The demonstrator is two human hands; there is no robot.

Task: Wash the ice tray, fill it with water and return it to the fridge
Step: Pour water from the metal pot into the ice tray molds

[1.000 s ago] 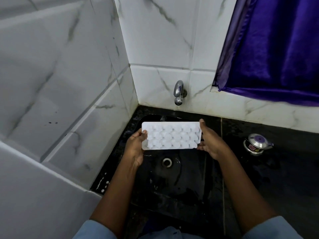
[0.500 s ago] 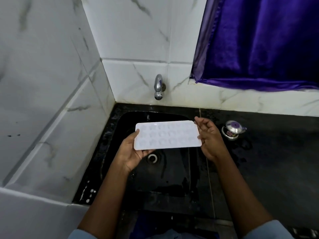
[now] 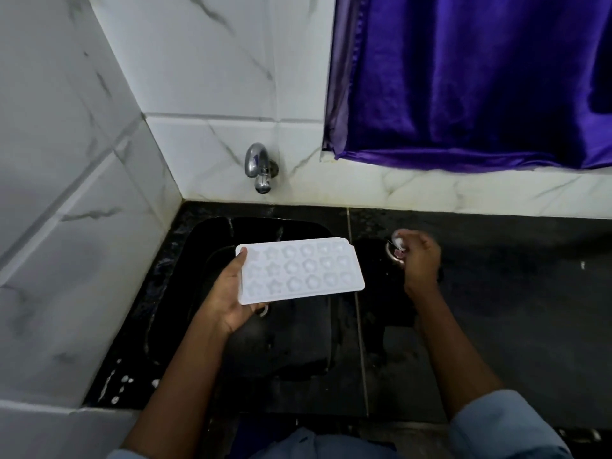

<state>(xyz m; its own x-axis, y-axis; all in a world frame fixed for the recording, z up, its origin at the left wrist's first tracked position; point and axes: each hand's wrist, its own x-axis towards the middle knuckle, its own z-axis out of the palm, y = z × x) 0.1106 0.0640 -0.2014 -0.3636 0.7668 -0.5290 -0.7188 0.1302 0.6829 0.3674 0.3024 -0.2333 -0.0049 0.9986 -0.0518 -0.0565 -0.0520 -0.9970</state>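
My left hand holds the white ice tray by its left end, thumb on top, cavities facing up. The tray hangs nearly level over the black sink, in front of the chrome tap, which shows no water running. My right hand is off the tray and sits on the black counter to the right. Its curled fingers close over a small steel pot. That hand is motion-blurred, and most of the pot is hidden under it.
White marble-look tiles form the left and back walls. A purple curtain hangs at the upper right over the ledge. The wet black counter stretches right of the sink. The drain peeks out below the tray.
My right hand let go of the tray's right end and moved right to the steel pot. The tray turned cavities-up and now rests in my left hand alone.
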